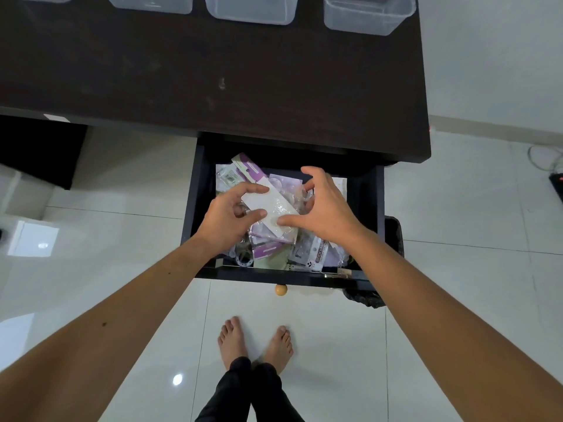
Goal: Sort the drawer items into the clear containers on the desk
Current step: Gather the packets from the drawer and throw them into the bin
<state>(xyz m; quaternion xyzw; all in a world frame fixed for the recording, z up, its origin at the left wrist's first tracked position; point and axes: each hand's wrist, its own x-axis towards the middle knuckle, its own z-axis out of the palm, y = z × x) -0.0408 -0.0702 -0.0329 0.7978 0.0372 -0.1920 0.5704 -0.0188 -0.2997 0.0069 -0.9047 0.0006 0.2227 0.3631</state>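
So you've got the white packet [269,205] pinched in your left hand [227,219] over the open drawer [195,190] at mid-frame, its long axis running from upper left down to lower right, while your right hand [324,205] hovers with fingers spread and its thumb at the packet's lower end. The clear containers [368,16] line the bench [213,71] along the top edge, straight up-frame from both hands, so I'd guess the left hand carries it there.
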